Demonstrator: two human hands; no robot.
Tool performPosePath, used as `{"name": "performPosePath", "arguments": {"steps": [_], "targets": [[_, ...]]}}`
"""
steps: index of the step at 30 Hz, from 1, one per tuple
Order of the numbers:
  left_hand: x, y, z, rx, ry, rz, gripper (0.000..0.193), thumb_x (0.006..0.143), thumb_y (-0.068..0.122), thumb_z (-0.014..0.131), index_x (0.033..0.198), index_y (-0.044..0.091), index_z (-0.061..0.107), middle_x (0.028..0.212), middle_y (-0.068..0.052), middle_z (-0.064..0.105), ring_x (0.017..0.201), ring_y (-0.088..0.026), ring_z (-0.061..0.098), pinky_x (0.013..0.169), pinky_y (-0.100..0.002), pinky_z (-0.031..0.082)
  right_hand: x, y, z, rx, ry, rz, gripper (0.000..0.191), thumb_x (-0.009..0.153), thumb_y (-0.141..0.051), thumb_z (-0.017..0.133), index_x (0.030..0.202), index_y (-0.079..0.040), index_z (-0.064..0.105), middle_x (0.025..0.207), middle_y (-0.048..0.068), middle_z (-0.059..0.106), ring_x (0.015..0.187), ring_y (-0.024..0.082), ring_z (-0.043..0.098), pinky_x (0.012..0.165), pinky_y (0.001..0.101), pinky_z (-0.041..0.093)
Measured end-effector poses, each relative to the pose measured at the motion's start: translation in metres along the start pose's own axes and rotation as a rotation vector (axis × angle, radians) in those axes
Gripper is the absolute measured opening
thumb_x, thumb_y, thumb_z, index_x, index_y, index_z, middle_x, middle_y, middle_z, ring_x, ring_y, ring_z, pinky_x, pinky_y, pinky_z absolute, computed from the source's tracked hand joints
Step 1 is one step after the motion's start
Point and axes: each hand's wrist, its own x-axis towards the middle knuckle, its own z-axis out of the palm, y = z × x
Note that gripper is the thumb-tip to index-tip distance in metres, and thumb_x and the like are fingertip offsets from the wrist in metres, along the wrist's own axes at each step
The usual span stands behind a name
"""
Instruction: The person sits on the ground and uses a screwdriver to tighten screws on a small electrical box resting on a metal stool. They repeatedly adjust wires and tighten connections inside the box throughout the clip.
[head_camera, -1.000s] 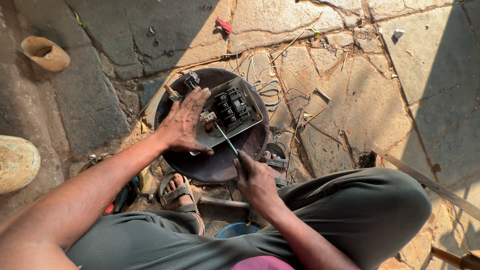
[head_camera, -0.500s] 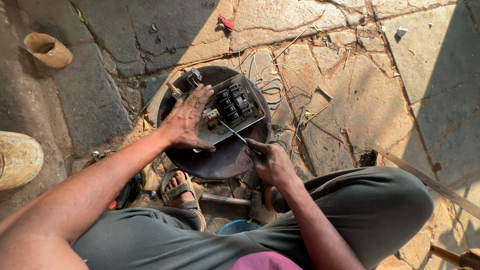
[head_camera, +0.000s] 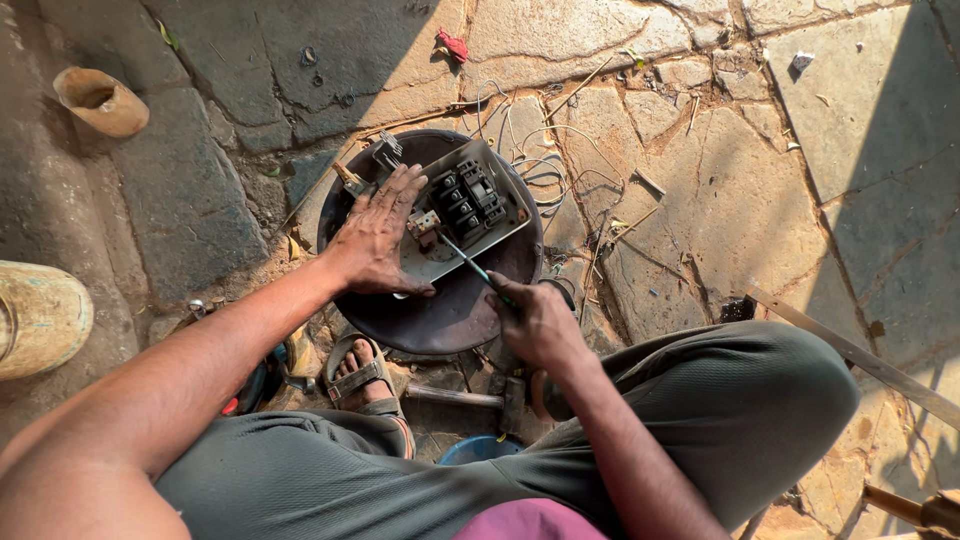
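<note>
Off to the left of your fingers lie two clay-coloured vessels: one small pot (head_camera: 100, 100) and one larger jar (head_camera: 38, 318), both well apart from your hands. Your left hand (head_camera: 378, 240) lies flat with fingers released and spread, palm down on one grey metal switch plate (head_camera: 470, 235), fingertips just beside its black switch block (head_camera: 466, 198). That plate rests on one round dark pan (head_camera: 440, 310), its long axis tilted up toward the right. Your right hand (head_camera: 535, 325) is clenched around one screwdriver (head_camera: 470, 265), whose shaft runs diagonally, tip pointing up-left at the plate beside your left thumb. One hammer (head_camera: 470, 400) lies below your right fingers.
</note>
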Motion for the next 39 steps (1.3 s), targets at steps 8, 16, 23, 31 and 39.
{"name": "performPosePath", "arguments": {"steps": [8,16,23,31,39], "targets": [[-0.002,-0.003,0.007,0.02,0.197,0.096,0.158,0.052,0.093,0.073,0.162,0.002,0.006,0.17,-0.018,0.008,0.159,-0.036,0.006,0.123,-0.064,0.016,-0.019,-0.021,0.003,-0.202,0.158,-0.029,0.037,0.096,-0.025,0.065,0.13,-0.012,0.07,0.079,0.024,0.071,0.073,0.04,0.07,0.07,0.0514,0.053],[0.0,0.004,0.0,0.048,0.14,0.043,0.16,0.048,0.095,0.071,0.161,0.007,0.002,0.17,-0.019,0.004,0.157,-0.038,0.006,0.119,-0.067,0.016,-0.041,-0.059,-0.06,-0.294,-0.032,0.107,0.041,0.093,-0.03,0.063,0.132,-0.018,0.066,0.084,0.019,0.074,0.075,0.035,0.073,0.072,0.0494,0.056],[0.002,0.01,-0.018,0.13,0.56,0.252,0.108,0.081,0.079,0.063,0.158,0.008,0.034,0.163,-0.018,0.033,0.152,-0.034,0.029,0.123,-0.056,0.023,-0.013,-0.119,-0.179,-0.691,-0.113,-0.005,0.038,0.095,-0.043,0.063,0.126,-0.022,0.066,0.073,0.016,0.072,0.074,0.035,0.07,0.07,0.0482,0.055],[-0.008,0.006,-0.059,-0.163,0.69,-0.104,0.031,0.102,0.034,0.065,0.117,0.007,0.066,0.112,-0.016,0.068,0.107,-0.036,0.064,0.094,-0.048,0.051,0.039,-0.137,-0.193,-0.377,0.154,-0.172,0.024,0.091,-0.033,0.071,0.105,-0.013,0.07,0.078,0.011,0.075,0.068,0.029,0.072,0.061,0.0444,0.055],[-0.001,-0.009,-0.076,-0.18,0.769,-0.211,0.025,0.097,0.024,0.072,0.112,0.005,0.064,0.089,-0.011,0.063,0.088,-0.03,0.064,0.08,-0.044,0.052,0.028,-0.114,-0.177,-0.423,-0.421,-0.278,0.016,0.083,-0.027,0.073,0.096,-0.018,0.072,0.073,0.009,0.074,0.068,0.032,0.072,0.064,0.0464,0.054]]}}
